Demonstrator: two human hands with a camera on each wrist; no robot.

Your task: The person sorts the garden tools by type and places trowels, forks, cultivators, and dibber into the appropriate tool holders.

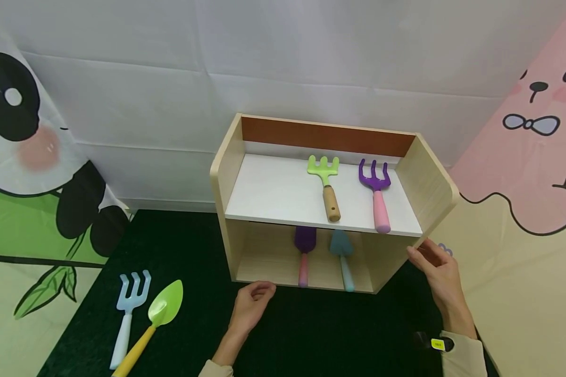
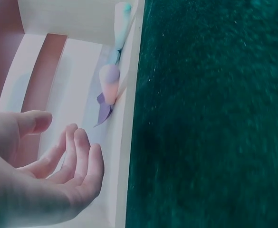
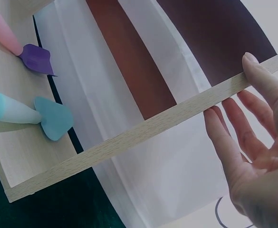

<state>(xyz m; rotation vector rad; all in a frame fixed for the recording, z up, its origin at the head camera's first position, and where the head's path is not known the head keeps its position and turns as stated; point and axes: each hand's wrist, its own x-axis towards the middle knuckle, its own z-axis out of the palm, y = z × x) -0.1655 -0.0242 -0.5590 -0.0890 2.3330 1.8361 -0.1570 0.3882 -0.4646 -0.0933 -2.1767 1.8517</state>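
Observation:
A small two-tier wooden shelf (image 1: 259,251) stands on the dark green cloth. My right hand (image 1: 438,269) pinches the front edge of its right side panel (image 3: 129,135), thumb on one face and fingers on the other. Near the lower front edge is my left hand (image 1: 252,309), holding nothing, its fingers loosely curled. On the white upper board lie a green hand fork (image 1: 330,201) with a wooden handle and a purple hand fork (image 1: 379,204) with a pink handle. The lower level holds a purple trowel (image 1: 304,241) with a pink handle and a light blue trowel (image 3: 55,118).
To the left on the green cloth (image 1: 184,246) lie a light blue hand fork (image 1: 133,298) and a green trowel (image 1: 166,303) with a yellow handle. A white fabric backdrop (image 1: 146,94) hangs behind the shelf, with printed cartoon animals at both sides.

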